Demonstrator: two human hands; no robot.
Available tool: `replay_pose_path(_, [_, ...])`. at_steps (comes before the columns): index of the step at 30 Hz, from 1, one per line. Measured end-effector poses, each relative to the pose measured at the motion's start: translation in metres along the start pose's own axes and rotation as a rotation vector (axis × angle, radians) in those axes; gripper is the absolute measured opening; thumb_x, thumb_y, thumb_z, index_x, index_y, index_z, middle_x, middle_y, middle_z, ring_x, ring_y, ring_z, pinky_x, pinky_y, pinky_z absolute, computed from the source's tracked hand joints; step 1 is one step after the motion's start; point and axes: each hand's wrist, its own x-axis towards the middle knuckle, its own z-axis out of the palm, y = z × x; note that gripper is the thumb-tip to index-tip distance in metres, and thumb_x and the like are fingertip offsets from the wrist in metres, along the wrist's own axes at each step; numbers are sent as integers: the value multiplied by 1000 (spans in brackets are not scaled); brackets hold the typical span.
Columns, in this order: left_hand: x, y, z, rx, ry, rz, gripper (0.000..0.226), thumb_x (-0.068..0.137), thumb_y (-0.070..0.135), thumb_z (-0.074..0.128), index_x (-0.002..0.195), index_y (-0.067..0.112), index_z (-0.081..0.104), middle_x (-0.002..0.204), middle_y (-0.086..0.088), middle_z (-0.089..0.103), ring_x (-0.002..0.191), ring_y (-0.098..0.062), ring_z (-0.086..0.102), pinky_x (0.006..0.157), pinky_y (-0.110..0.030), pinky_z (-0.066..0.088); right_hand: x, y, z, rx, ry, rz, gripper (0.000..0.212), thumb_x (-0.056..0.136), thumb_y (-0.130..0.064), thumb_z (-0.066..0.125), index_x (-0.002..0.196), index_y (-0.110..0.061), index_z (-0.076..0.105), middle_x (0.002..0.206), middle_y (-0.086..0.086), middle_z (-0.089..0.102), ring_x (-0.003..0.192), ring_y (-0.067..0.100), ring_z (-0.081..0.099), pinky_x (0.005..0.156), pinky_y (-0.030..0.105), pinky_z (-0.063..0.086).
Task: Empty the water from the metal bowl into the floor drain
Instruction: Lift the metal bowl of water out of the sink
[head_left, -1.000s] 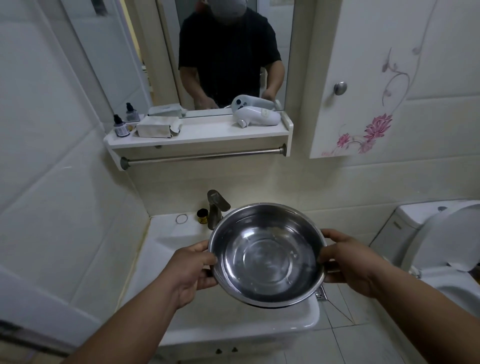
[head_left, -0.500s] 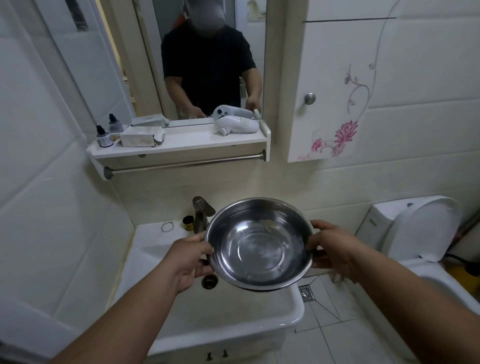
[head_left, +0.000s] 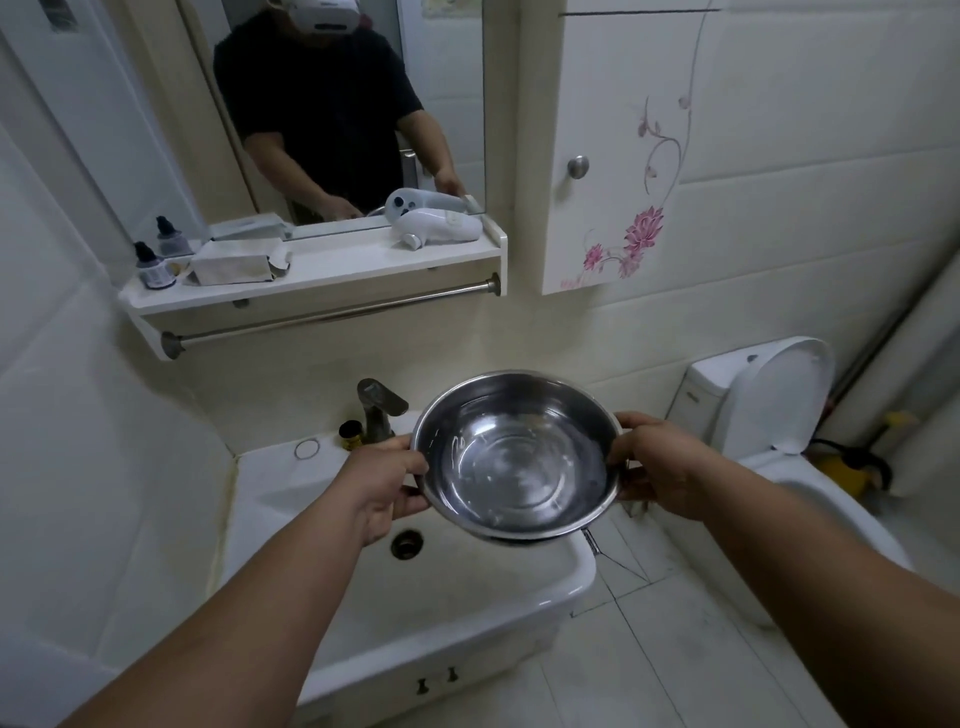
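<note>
Metal bowl (head_left: 517, 457), clamped level at its rim by left hand (head_left: 382, 483) and right hand (head_left: 657, 467) fingers, over the sink's (head_left: 457, 587) right corner; floor drain (head_left: 591, 540) peeks out directly beneath

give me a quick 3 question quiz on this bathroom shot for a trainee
1. True or false: the metal bowl is held by both hands.
2. Where is the bowl? A) resting in the sink B) held above the sink's right front corner C) on the toilet
3. What white appliance lies on the shelf under the mirror?

Key: 1 true, left hand and right hand each take a grip on the rim. 2 B. 3 the hair dryer.
</note>
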Motion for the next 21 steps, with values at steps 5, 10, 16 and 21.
replay_pose_path(5, [3, 0, -1, 21, -21, 1, 41, 88, -13, 55, 110, 14, 77, 97, -14, 76, 73, -28, 73, 54, -31, 61, -13, 4, 3, 9, 29, 0, 42, 88, 14, 49, 105, -20, 67, 104, 22, 64, 68, 32, 65, 43, 27, 55])
replay_pose_path(10, [8, -5, 3, 29, -37, 4, 40, 88, -12, 55, 110, 14, 77, 97, -15, 77, 63, -22, 77, 57, -33, 62, -21, 8, -3, 34, 38, -5, 43, 89, 14, 48, 114, -17, 65, 108, 26, 63, 65, 31, 66, 42, 27, 55])
replay_pose_path(16, [6, -6, 15, 18, -46, 11, 41, 87, -12, 56, 113, 13, 76, 104, -17, 78, 71, -26, 76, 60, -34, 63, -19, 10, -16, 26, 54, -17, 47, 89, 13, 47, 121, -15, 65, 102, 23, 65, 60, 29, 66, 44, 28, 55])
replay_pose_path(21, [0, -9, 28, 6, -31, 14, 41, 90, -12, 54, 115, 13, 75, 101, -16, 76, 72, -27, 75, 56, -33, 62, -21, 9, -28, 13, 47, -20, 45, 88, 13, 49, 117, -16, 65, 103, 24, 66, 56, 28, 69, 44, 27, 55])
